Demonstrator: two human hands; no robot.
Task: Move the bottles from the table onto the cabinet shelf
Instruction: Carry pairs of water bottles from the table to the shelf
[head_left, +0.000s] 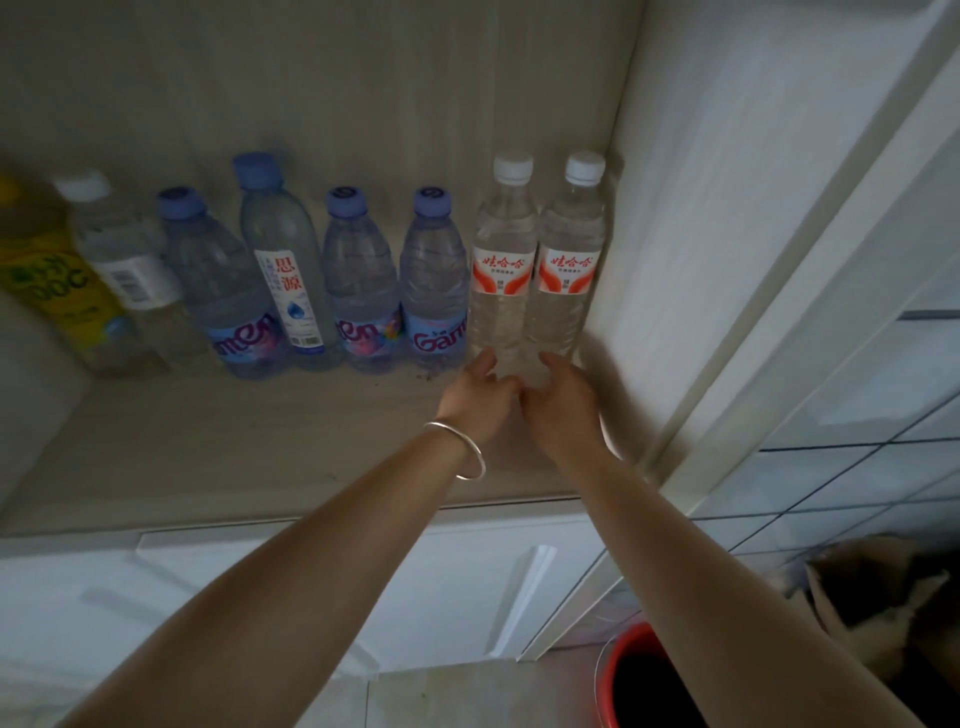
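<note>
At the 1 o'clock end of the shelf row: two red-labelled bottles stand side by side, touching, against the cabinet's right wall (691, 218).

Left red-labelled bottle (503, 270): upright on the cabinet shelf (260, 441), white cap on, base partly hidden behind the hands.

Right red-labelled bottle (569, 270): upright, white cap on, just beside the wall.

Left hand (480, 400): reaches in from 7 o'clock; fingers (485, 364) curl against the lower part of the left red-labelled bottle. A full grip cannot be confirmed; the palm side is hidden. A bracelet (460, 452) sits on the wrist.

Right hand (558, 402): reaches in from 5 o'clock; fingers (550, 361) curl round the foot of the right red-labelled bottle, apparently holding it.

Rest of row, toward 9 o'clock: three purple-capped bottles (434, 280), one taller blue-capped bottle (283, 260), one white-capped bottle (130, 270), one yellow bottle (47, 280), all upright on the shelf.

Step in hand (judgement): seating the final pair at the end of the row; both bottles appear to bear on the shelf already.

Worktop: not in view; the number of bottles left on it cannot be told.

Next move (judgement): release both bottles without tipping them, draw the hands straight back toward 6 o'clock, clear of the neighbouring purple-capped bottle, then turn to check the worktop.

Below the shelf, at 5 o'clock: a red bucket (610, 670) on the floor.
</note>
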